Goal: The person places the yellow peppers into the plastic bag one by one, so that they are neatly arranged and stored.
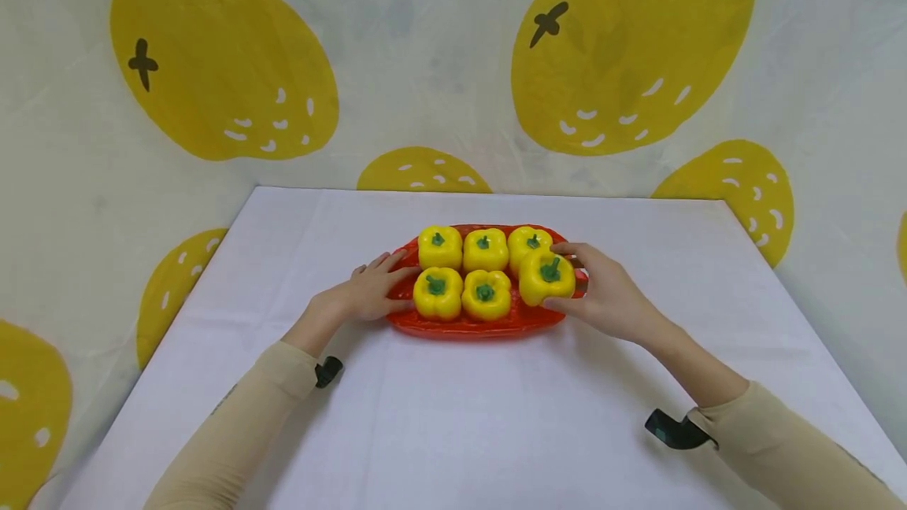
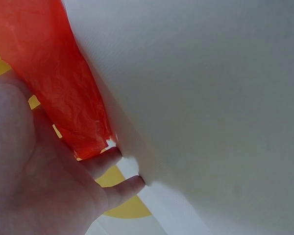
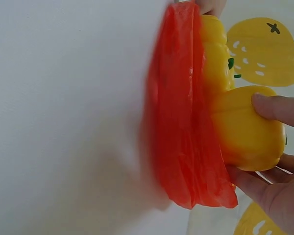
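Note:
A red container (image 1: 468,329), looking like thin plastic in the wrist views, holds several yellow bell peppers with green stems, set in two rows. My right hand (image 1: 602,293) grips one yellow bell pepper (image 1: 547,278) at the container's front right corner, thumb on one side and fingers on the other. In the right wrist view this pepper (image 3: 250,129) stands partly above the red rim (image 3: 201,122). My left hand (image 1: 372,290) rests at the container's left end, fingers spread over its edge. Beside the red wall (image 2: 63,88), the left wrist view shows those fingers extended.
The white-covered table (image 1: 453,415) spreads around the container. Behind it hangs a pale cloth (image 1: 425,61) printed with large yellow fruit. Black wrist devices (image 1: 676,429) sit at both sleeve cuffs.

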A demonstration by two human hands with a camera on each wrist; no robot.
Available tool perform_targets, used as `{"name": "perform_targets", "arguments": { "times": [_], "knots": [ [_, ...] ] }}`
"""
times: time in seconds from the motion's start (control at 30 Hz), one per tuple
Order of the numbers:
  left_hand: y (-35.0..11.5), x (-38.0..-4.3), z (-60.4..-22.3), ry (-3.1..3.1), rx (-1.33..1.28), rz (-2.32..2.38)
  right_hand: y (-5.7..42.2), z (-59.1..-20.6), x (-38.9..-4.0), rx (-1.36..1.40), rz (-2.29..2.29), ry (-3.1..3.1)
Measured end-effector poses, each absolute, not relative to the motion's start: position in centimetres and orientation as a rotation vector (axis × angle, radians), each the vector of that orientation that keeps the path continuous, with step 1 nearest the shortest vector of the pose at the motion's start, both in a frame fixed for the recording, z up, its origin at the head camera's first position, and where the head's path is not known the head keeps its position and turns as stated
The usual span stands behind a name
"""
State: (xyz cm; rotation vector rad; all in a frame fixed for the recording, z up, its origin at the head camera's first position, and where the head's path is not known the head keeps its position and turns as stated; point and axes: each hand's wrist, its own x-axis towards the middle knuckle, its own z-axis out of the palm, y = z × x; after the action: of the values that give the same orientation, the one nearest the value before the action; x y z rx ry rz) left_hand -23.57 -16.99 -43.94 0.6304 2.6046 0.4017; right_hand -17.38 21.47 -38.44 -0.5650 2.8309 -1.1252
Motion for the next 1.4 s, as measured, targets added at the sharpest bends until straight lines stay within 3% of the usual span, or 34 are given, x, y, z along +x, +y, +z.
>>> {"name": "perform_targets", "arguments": {
  "times": [0.97, 1.4],
  "knots": [
    [-16.8, -23.4, -43.5, 2.604, 0.632, 0.405, 20.8, -41.9, -17.2, -0.580, -1.139, 2.830],
    [-16.7, -23.4, -43.3, 2.599, 0.626, 0.407, 20.7, -41.7, -16.9, -0.571, -1.065, 2.866]
  ]
}}
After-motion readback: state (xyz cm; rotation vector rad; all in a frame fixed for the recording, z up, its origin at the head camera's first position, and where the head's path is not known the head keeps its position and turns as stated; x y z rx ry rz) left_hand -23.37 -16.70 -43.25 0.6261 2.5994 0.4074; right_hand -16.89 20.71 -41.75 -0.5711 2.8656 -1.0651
